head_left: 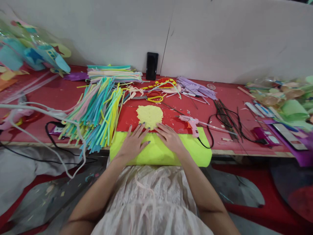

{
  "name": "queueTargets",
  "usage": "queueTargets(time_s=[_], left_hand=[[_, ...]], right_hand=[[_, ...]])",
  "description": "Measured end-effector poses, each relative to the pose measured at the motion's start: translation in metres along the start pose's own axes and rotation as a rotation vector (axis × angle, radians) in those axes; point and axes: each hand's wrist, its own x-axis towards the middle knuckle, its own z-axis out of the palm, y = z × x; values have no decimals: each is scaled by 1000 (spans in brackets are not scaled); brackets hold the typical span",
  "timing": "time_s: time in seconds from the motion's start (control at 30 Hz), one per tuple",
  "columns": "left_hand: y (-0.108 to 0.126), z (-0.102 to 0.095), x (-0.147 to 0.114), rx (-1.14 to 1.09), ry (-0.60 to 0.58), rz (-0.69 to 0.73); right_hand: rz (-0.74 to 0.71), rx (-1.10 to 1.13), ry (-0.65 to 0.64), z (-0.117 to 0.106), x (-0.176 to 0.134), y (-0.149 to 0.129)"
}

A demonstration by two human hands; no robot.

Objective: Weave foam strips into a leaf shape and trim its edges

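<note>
A pale yellow, ridged, roundish piece [150, 116] lies flat on a red board [127, 117] in front of me. My left hand [134, 142] rests palm down with its fingers spread, the fingertips at the piece's lower left edge. On the other side, my right hand [170, 138] lies flat with fingers stretched out, its tips touching the lower right edge. Both hands are over a bright yellow-green sheet [156, 155] that hangs past the table's front edge. Neither holds anything. A pink glue gun [192, 124] sits just right of my right hand.
Bundles of coloured pipe cleaners [97, 111] cover the table's left side. Scissors [149, 98] with yellow handles lie behind the board. A black phone [152, 66] leans on the wall. Dark wire stems [227, 119] and a purple box [266, 136] with a black cord are at the right.
</note>
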Motion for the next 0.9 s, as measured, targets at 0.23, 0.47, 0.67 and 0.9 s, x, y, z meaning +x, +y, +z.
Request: queueTargets(time_s=[0.23, 0.47, 0.67, 0.9], left_hand=[[-1, 0, 1, -12, -13, 0], [-1, -3, 3, -22, -23, 1], [-7, -1, 8, -35, -19, 10], [-15, -4, 17, -40, -32, 56]], right_hand=[[49, -24, 15, -3, 2, -2], [47, -100, -59, -4, 5, -1], [58, -149, -58, -6, 10, -3], [106, -152, -59, -10, 11, 0]])
